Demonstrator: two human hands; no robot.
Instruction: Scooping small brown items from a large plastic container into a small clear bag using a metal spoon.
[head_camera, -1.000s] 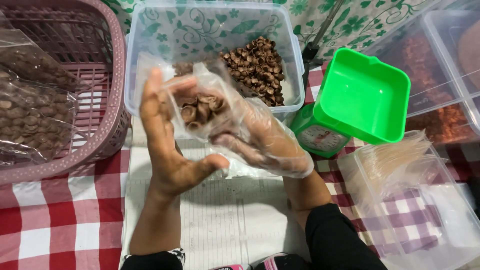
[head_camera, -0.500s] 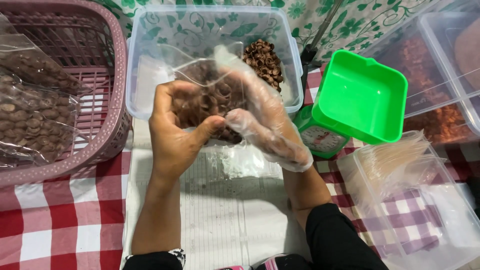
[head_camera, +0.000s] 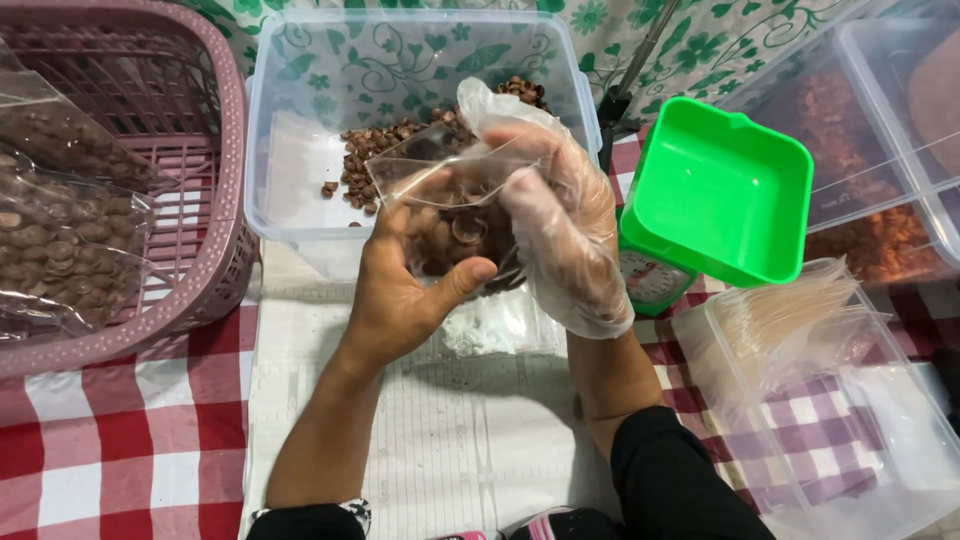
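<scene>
I've got both hands up over the near edge of the clear tub (head_camera: 300, 215), closed together on one small clear bag (head_camera: 455, 205). My bare left hand (head_camera: 405, 290) cups it from below with the thumb pressed across the front, so the brown round pieces inside sit low and don't spill. My right hand (head_camera: 560, 215), in a loose plastic glove, pinches the bag's upper edge, which keeps the mouth upright. The bag hangs just above the tub, so anything that drops lands back among the loose pieces (head_camera: 375, 155) scattered on the tub floor. Just right of my gloved hand sits the green tray (head_camera: 715, 195), perched on a small scale (head_camera: 650, 280). Off to the left, the pink basket (head_camera: 225, 180) holds filled bags (head_camera: 55, 250). To my right, a stack of empty bags (head_camera: 790, 320) lies in a clear box.
</scene>
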